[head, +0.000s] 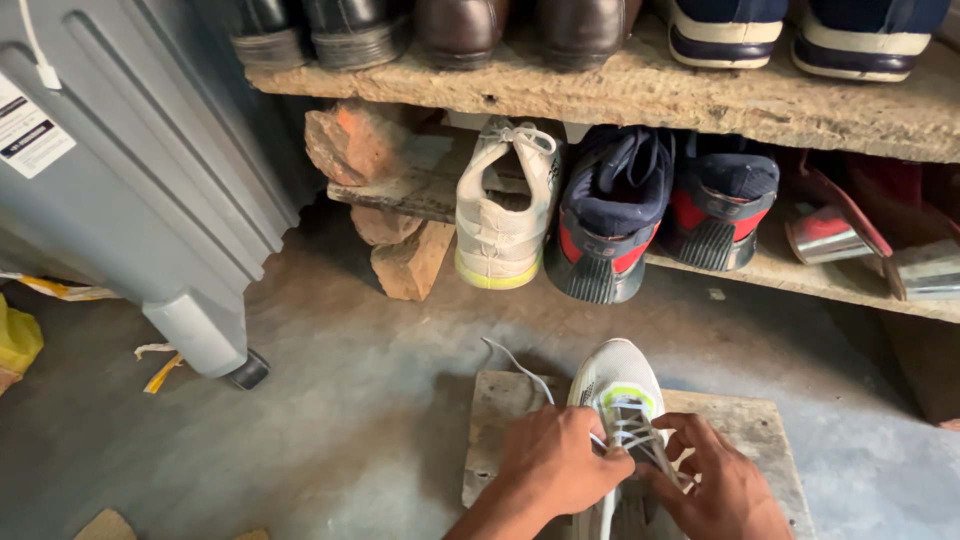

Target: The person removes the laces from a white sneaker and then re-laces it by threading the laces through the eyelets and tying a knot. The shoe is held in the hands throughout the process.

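A rough wooden rack (640, 95) fills the top of the view, its lower shelf propped on bricks (360, 145) and holding the matching white sneaker (503, 205) heel-out. Below, a small wooden board (500, 420) keeps the white shoe (615, 400) off the concrete floor, toe toward the rack. The left hand (555, 460) and right hand (715, 480) each pinch its laces (635, 430), pulling them taut over the tongue.

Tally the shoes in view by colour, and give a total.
White sneakers: 2, one under the hands, one on the lower shelf
Navy and red sneakers: 2
Black shoes: 2
Brown shoes: 2
Navy and white shoes: 2
Total: 10
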